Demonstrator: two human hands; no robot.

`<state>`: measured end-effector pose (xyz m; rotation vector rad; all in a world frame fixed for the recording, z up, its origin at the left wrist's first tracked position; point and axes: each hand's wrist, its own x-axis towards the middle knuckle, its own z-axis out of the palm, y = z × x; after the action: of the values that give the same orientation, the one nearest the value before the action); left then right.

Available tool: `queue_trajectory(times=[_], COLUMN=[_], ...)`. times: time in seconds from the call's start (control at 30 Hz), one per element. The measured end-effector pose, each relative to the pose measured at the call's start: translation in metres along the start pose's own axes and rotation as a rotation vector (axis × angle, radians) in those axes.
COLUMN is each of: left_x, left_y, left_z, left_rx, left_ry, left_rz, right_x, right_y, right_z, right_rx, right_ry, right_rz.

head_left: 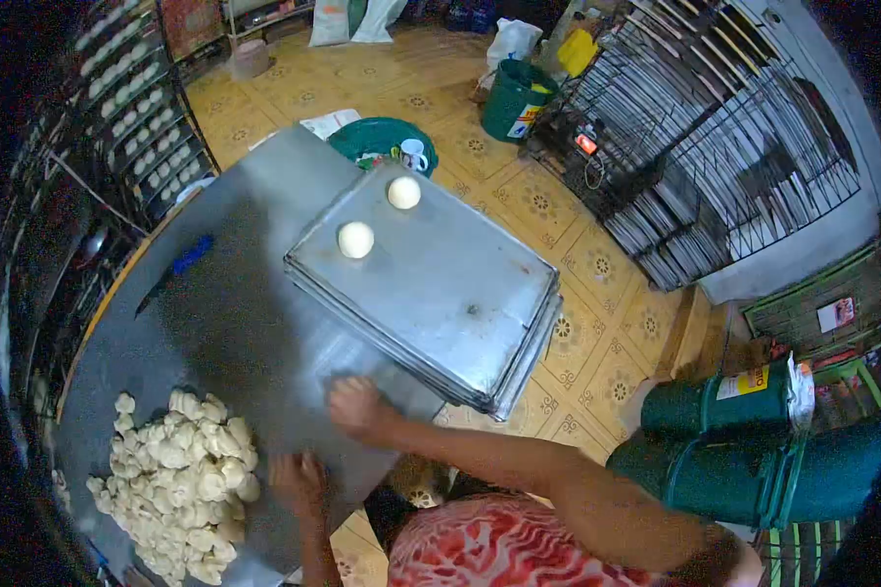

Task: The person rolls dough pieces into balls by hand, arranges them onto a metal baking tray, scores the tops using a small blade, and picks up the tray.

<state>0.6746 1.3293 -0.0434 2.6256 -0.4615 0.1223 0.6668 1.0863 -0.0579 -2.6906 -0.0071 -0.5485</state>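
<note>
"What is the surface like?"

"A broad grey metal worktop (pixel 294 161) with an orange-brown edge along its left side. A heap of pale, lumpy dough pieces (pixel 181 479) lies on it at the near left. Farther up, well apart from the hands, is a dark-bladed knife with a blue handle (pixel 194 254)."

"And the hands?"

"Both are low over the worktop, blurred. The right hand (pixel 355 406) is curled, near the stack of flat rectangular metal trays (pixel 421 293). The left hand (pixel 299 479) has bent fingers, near the heap. I can't tell whether either grips anything."

"What's on the trays?"

"Two smooth, round, cream-coloured dough balls (pixel 356 240) sit apart toward the far end of the top one."

"The room?"

"Yellowish patterned floor tiles (pixel 597 264). At left, a dark metal rack (pixel 188 101) bears rows of pale rounds; at right, a black metal frame (pixel 690 132) is packed with flat trays. Dark green plastic drums (pixel 695 406) are at the lower right."
</note>
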Motion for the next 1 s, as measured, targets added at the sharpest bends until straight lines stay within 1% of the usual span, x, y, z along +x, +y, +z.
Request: queue_trajectory(times=[0.07, 0.1, 0.17, 0.2, 0.23, 0.27, 0.3, 0.37, 0.4, 0.43, 0.47, 0.5, 0.53, 0.57, 0.6, 0.63, 0.7, 0.73, 0.77, 0.8, 0.83, 0.87, 0.93, 0.97, 1.0], left_x=[-0.005, 0.016, 0.056, 0.064, 0.068, 0.066, 0.059, 0.040, 0.012, -0.003, 0.001, 0.011, 0.009, 0.032, 0.054, 0.067, 0.078, 0.070, 0.045, 0.014, 0.006, -0.003, 0.000, 0.007, 0.038], left_y=[-0.008, -0.001, 0.018, 0.024, 0.029, 0.033, 0.036, 0.022, -0.005, -0.020, -0.019, -0.017, -0.018, 0.007, 0.016, 0.020, 0.025, 0.013, -0.017, -0.048, -0.043, -0.038, -0.032, -0.031, -0.027], left_z=[0.003, 0.009, 0.012, 0.008, 0.005, 0.007, 0.011, 0.009, 0.009, 0.009, 0.011, 0.015, 0.017, 0.005, 0.007, 0.011, 0.018, 0.027, 0.036, 0.041, 0.032, 0.023, 0.023, 0.027, 0.034], left_rx=[0.073, 0.085, 0.127, 0.157, 0.180, 0.178, 0.342, 0.503, 0.272, 0.040, 0.036, 0.105, 0.176, 0.177, 0.213, 0.196, 0.144, 0.139, 0.183, 0.214, 0.161, 0.108, 0.001, -0.001, 0.140], left_ry=[0.059, 0.027, -0.048, -0.085, -0.096, -0.077, 0.155, 0.410, 0.132, -0.158, -0.160, -0.026, 0.085, 0.070, 0.094, 0.077, 0.007, -0.047, -0.114, -0.198, -0.232, -0.268, 0.074, 0.045, 0.183], left_rz=[0.218, 0.178, 0.090, 0.041, -0.006, -0.006, 0.217, 0.442, 0.261, 0.080, 0.074, 0.162, 0.251, 0.250, 0.225, 0.153, 0.005, -0.021, 0.024, 0.094, 0.115, 0.134, 0.201, 0.194, 0.273], right_x=[-0.032, -0.019, 0.025, 0.032, 0.048, 0.055, 0.045, 0.030, 0.015, -0.014, -0.026, -0.008, 0.002, 0.013, 0.021, 0.030, 0.060, 0.062, 0.050, 0.027, 0.009, -0.007, -0.023, -0.013, 0.019], right_y=[0.006, 0.006, 0.001, -0.006, -0.007, -0.003, -0.001, 0.000, 0.004, 0.006, 0.007, 0.007, 0.003, 0.002, 0.003, 0.002, -0.006, -0.010, -0.008, 0.001, 0.009, 0.011, 0.019, 0.010, 0.004], right_z=[-0.027, -0.028, -0.028, -0.009, 0.011, 0.019, 0.020, 0.018, 0.001, -0.022, -0.033, -0.040, -0.044, -0.040, -0.013, 0.012, -0.005, -0.006, -0.005, 0.001, -0.003, -0.018, -0.044, -0.044, -0.038], right_rx=[-0.095, -0.100, -0.105, -0.091, -0.104, -0.123, -0.123, 0.026, 0.015, -0.072, -0.154, -0.160, -0.166, -0.168, -0.109, -0.046, -0.022, -0.022, -0.022, 0.019, 0.057, 0.054, -0.010, -0.004, -0.035], right_ry=[-0.032, -0.042, -0.039, -0.053, 0.030, 0.124, 0.135, 0.024, 0.032, 0.013, -0.011, -0.013, -0.063, -0.107, 0.010, 0.128, 0.026, -0.053, -0.039, 0.050, 0.130, 0.125, -0.105, -0.128, -0.048], right_rz=[0.100, 0.110, 0.047, 0.056, 0.065, 0.068, 0.068, 0.033, 0.022, -0.024, -0.073, -0.075, -0.016, 0.036, 0.068, 0.093, 0.117, 0.164, 0.161, 0.045, -0.067, -0.062, 0.014, 0.033, 0.023])
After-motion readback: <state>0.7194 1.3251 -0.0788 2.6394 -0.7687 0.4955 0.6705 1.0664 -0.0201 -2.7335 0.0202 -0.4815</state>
